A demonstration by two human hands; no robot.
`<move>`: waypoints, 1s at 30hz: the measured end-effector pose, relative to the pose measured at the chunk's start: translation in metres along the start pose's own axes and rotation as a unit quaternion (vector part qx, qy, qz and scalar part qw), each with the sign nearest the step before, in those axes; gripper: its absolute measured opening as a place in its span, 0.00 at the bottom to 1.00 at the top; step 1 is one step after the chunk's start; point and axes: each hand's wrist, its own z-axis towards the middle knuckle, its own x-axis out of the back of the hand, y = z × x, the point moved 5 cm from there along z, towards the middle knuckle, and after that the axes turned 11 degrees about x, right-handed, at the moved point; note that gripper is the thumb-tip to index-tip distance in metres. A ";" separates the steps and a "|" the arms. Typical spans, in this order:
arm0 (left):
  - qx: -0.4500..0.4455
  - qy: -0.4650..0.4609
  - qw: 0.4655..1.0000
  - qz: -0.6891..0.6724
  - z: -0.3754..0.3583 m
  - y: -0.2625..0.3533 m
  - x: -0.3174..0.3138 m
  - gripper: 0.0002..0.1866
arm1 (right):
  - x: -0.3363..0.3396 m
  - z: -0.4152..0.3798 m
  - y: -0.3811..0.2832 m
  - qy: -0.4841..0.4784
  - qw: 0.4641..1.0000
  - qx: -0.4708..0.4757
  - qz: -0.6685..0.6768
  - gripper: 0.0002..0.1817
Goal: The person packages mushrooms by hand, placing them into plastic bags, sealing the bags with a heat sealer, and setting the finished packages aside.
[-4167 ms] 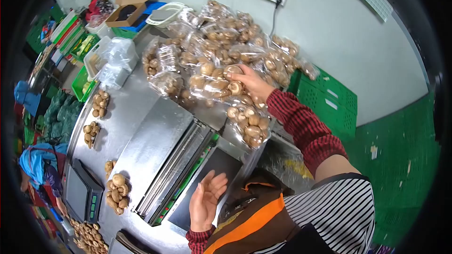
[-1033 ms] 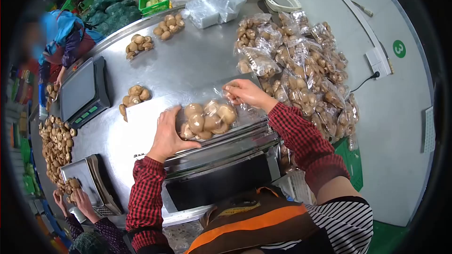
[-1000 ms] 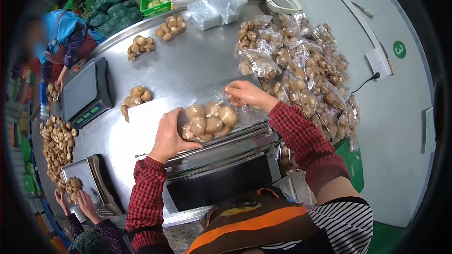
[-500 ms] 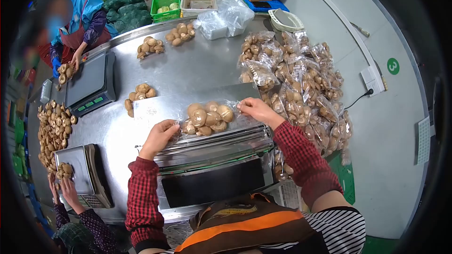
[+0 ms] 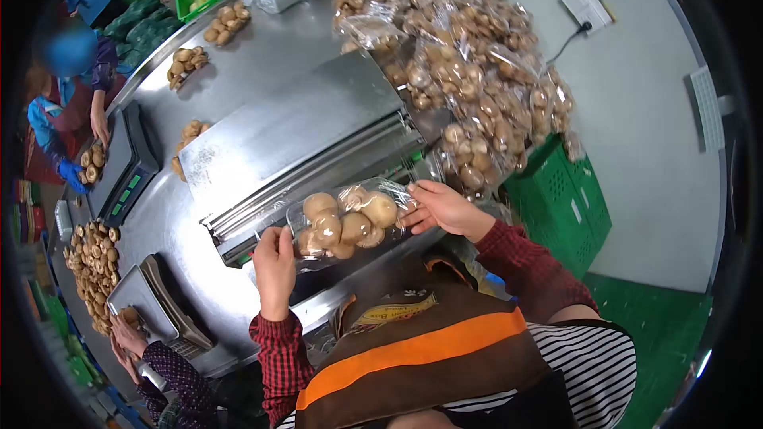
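Note:
A clear plastic pack of brown mushrooms [image 5: 350, 225] hangs between my two hands, in front of the metal wrapping machine [image 5: 298, 131] and near my apron. My left hand [image 5: 275, 264] is closed on the pack's left end, thumb up. My right hand [image 5: 445, 210] pinches the film at its right end. The machine's flat metal top is tilted in view, with its slotted front edge just beyond the pack.
Many bagged mushrooms [image 5: 477, 63] are heaped at the right, above a green crate [image 5: 564, 199]. Loose mushrooms [image 5: 94, 266] and two scales [image 5: 127, 163] are at the left. Two co-workers' hands [image 5: 127, 338] handle mushrooms there. Small mushroom piles [image 5: 187, 63] lie farther back.
Both hands have brought the mushroom pack off the machine's top and toward my body. The head view has turned and shifted, so the green crate shows more.

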 end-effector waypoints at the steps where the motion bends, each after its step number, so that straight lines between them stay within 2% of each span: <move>1: -0.019 0.006 0.998 0.057 0.001 -0.013 -0.006 0.14 | 0.004 0.000 0.014 0.055 0.997 0.054 -0.030 0.15; 2: -0.059 0.043 0.992 0.103 -0.003 -0.012 -0.012 0.14 | -0.002 -0.005 0.024 0.059 0.997 0.050 -0.024 0.15; 3: -0.065 0.074 0.994 0.054 -0.009 -0.012 -0.019 0.15 | -0.001 -0.010 0.022 0.132 0.974 0.121 -0.136 0.15; 4: -0.071 0.104 0.992 0.006 -0.016 -0.012 -0.025 0.15 | -0.001 -0.017 0.020 0.205 0.929 0.187 -0.245 0.14; 5: -0.070 0.094 0.993 0.012 -0.020 -0.016 -0.031 0.15 | 0.005 -0.020 0.028 0.272 0.869 0.284 -0.300 0.15; 6: -0.065 0.083 0.994 0.025 -0.023 -0.020 -0.038 0.16 | 0.015 -0.026 0.047 0.280 0.870 0.275 -0.298 0.15; 7: -0.060 0.071 0.995 0.037 -0.026 -0.026 -0.047 0.17 | 0.020 -0.039 0.056 0.307 0.844 0.302 -0.319 0.15; 8: -0.123 0.084 0.983 0.108 -0.027 -0.033 -0.053 0.18 | 0.027 -0.053 0.066 0.335 0.817 0.325 -0.339 0.15; 10: -0.223 0.136 0.939 0.225 -0.018 -0.042 -0.057 0.17 | 0.071 -0.069 0.102 0.383 0.787 0.293 -0.384 0.15; 12: -0.316 0.151 0.886 0.305 -0.008 -0.050 -0.081 0.17 | 0.095 -0.062 0.142 0.435 0.735 0.320 -0.410 0.15; 14: -0.375 0.164 0.866 0.289 0.001 -0.034 -0.104 0.14 | 0.090 -0.038 0.166 0.483 0.762 0.270 -0.337 0.15; 15: -0.391 0.127 0.869 0.276 0.000 -0.029 -0.118 0.13 | 0.074 -0.029 0.168 0.491 0.766 0.226 -0.347 0.15; 16: -0.410 0.092 0.869 0.262 -0.003 -0.023 -0.133 0.12 | 0.071 -0.016 0.190 0.483 0.778 0.220 -0.337 0.13; 17: -0.392 0.047 0.889 0.232 -0.004 -0.020 -0.142 0.10 | 0.064 -0.008 0.203 0.413 0.842 0.347 -0.003 0.08; 18: -0.345 -0.019 0.924 0.165 -0.002 -0.022 -0.146 0.06 | 0.070 -0.010 0.207 0.421 0.834 0.355 0.000 0.08; 19: -0.258 -0.132 0.957 -0.004 -0.012 -0.019 -0.152 0.05 | 0.053 -0.008 0.188 0.194 0.897 0.393 -0.061 0.09; 20: -0.154 -0.243 0.943 -0.167 -0.029 -0.017 -0.156 0.03 | 0.028 -0.018 0.175 -0.044 0.906 0.404 -0.121 0.13; 22: 0.018 -0.406 0.858 -0.313 -0.053 -0.029 -0.145 0.06 | -0.021 -0.053 0.151 -0.273 0.852 0.403 -0.194 0.19; 23: -0.138 -0.414 0.858 -0.270 -0.064 -0.016 -0.135 0.06 | -0.054 -0.070 0.152 -0.262 0.922 0.277 -0.071 0.16; 24: -0.290 -0.410 0.835 -0.223 -0.076 -0.004 -0.131 0.08 | -0.071 -0.082 0.148 -0.240 0.959 0.141 0.056 0.15; 25: -0.286 -0.402 0.831 -0.256 -0.088 0.018 -0.128 0.11 | -0.068 -0.090 0.119 -0.236 0.962 0.130 0.045 0.16; 26: -0.283 -0.394 0.826 -0.288 -0.101 0.040 -0.124 0.14 | -0.057 -0.106 0.088 -0.223 0.964 0.136 -0.046 0.18; 28: -0.205 -0.467 0.810 -0.290 -0.111 0.053 -0.123 0.14 | -0.017 -0.112 0.105 -0.029 0.987 0.129 0.088 0.20; 30: -0.032 -0.572 0.772 -0.275 -0.124 0.046 -0.129 0.15 | 0.014 -0.125 0.110 0.006 0.955 0.144 0.261 0.23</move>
